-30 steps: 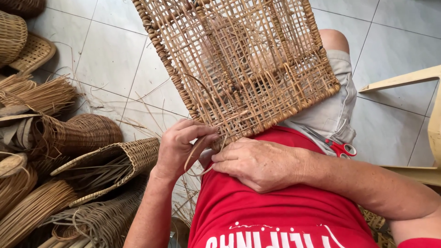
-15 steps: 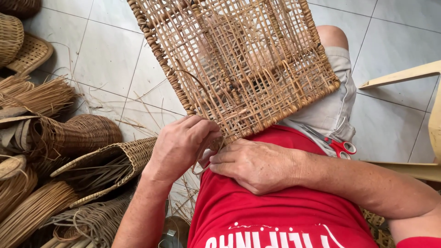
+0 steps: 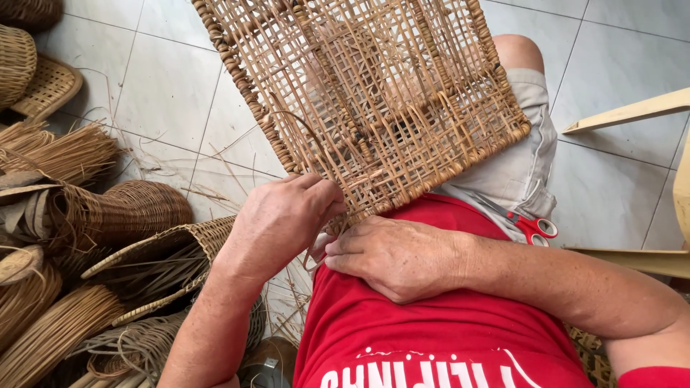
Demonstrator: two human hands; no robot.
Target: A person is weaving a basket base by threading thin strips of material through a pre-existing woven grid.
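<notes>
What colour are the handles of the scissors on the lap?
Red; the scissors show best in the head view.

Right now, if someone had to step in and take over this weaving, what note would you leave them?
Left hand: fingers curled at the near edge of the open-weave rattan panel, gripping strands there.
Right hand: flat against the red shirt, fingertips pinching strands at the same edge.
The panel leans on the lap; red-handled scissors lie on the shorts.
Done: lattice woven, far and side borders wrapped.
Left: loose strand ends at the near edge.
</notes>
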